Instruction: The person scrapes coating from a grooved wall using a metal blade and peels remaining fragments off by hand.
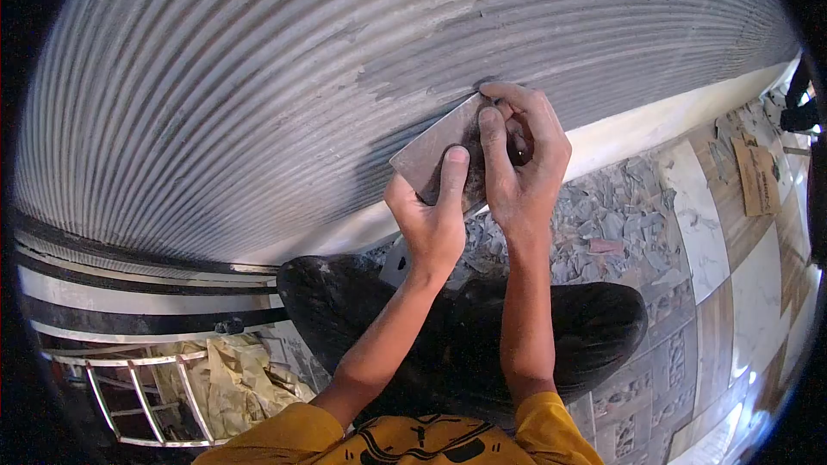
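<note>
Both of my hands hold a flat, grey, rectangular plate (pixel 439 139) with dark smears, tilted against a ribbed grey wall panel (pixel 258 103). My left hand (pixel 431 220) grips its lower edge, thumb lying on the near face. Its upper right end is pinched by my right hand (pixel 527 151), whose thumb and fingers are bent round it. Dust coats the fingers of both hands. Near the plate, the panel has darker, uneven grey patches along its ribs. The plate's far face and the fingers behind it are hidden.
Broken grey flakes (pixel 616 215) litter the floor below the panel's pale bottom edge (pixel 637 133). A piece of brown cardboard (pixel 756 176) lies on the tiles at right. At lower left are a metal frame (pixel 138 396) and crumpled yellowish sheeting (pixel 250 379). My bent legs are beneath my arms.
</note>
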`<control>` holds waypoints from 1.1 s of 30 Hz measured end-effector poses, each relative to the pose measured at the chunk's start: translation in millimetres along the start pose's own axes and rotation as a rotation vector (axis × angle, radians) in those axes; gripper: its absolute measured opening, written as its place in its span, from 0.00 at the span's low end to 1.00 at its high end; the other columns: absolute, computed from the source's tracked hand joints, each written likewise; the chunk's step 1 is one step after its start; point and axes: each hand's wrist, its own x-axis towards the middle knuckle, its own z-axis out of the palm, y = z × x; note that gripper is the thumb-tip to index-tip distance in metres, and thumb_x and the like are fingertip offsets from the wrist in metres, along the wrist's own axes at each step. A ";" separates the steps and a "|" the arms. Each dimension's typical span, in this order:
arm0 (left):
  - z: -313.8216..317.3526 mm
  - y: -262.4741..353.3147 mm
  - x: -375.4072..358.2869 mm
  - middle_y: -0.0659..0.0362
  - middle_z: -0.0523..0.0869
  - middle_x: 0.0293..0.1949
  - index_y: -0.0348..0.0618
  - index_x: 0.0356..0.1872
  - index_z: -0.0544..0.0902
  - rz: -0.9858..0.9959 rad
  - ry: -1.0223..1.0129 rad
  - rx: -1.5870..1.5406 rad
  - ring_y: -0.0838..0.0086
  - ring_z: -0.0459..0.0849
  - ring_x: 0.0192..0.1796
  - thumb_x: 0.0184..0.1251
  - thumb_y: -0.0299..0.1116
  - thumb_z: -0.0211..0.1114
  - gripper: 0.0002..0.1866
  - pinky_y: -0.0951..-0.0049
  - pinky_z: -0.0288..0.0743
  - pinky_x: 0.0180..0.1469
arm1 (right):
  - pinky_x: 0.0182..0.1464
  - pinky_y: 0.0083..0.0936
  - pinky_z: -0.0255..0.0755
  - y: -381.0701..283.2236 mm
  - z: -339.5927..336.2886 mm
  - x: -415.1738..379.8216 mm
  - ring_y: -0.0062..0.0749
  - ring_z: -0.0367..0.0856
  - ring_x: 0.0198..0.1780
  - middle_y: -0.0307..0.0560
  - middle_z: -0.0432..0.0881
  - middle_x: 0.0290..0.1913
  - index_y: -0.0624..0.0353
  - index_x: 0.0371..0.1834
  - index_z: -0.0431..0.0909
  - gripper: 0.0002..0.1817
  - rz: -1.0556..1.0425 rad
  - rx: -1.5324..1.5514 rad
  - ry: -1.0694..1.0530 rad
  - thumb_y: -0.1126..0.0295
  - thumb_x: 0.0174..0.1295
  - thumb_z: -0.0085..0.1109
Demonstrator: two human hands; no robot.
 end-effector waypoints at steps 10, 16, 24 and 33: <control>-3.8 8.0 -10.1 0.58 0.85 0.44 0.31 0.46 0.80 0.303 -0.156 0.054 0.74 0.81 0.46 0.68 0.27 0.65 0.11 0.72 0.75 0.50 | 0.35 0.14 0.65 7.1 -13.6 -23.1 0.17 0.71 0.32 0.40 0.75 0.35 0.67 0.47 0.76 0.08 -0.214 0.063 0.193 0.78 0.67 0.55; -9.1 11.2 -12.4 0.57 0.87 0.40 0.30 0.42 0.83 0.190 0.068 -0.046 0.75 0.84 0.42 0.68 0.27 0.64 0.09 0.74 0.76 0.46 | 0.33 0.17 0.69 -7.9 -15.8 -10.2 0.20 0.76 0.29 0.43 0.79 0.28 0.65 0.39 0.77 0.07 0.223 0.207 0.198 0.72 0.63 0.62; 0.8 -7.4 -8.9 0.58 0.85 0.42 0.33 0.47 0.81 -0.136 0.154 -0.204 0.76 0.81 0.44 0.67 0.32 0.69 0.14 0.73 0.76 0.50 | 0.36 0.26 0.74 -18.2 -12.2 -15.5 0.29 0.83 0.30 0.53 0.85 0.31 0.63 0.47 0.76 0.11 0.212 0.058 -0.143 0.73 0.63 0.61; -10.6 -3.5 -6.9 0.58 0.77 0.46 0.33 0.53 0.75 0.229 0.216 0.197 0.81 0.73 0.39 0.67 0.25 0.65 0.15 0.83 0.73 0.41 | 0.37 0.25 0.74 -7.5 -13.9 -2.4 0.28 0.84 0.32 0.53 0.86 0.33 0.62 0.46 0.78 0.10 0.109 -0.041 -0.073 0.77 0.61 0.62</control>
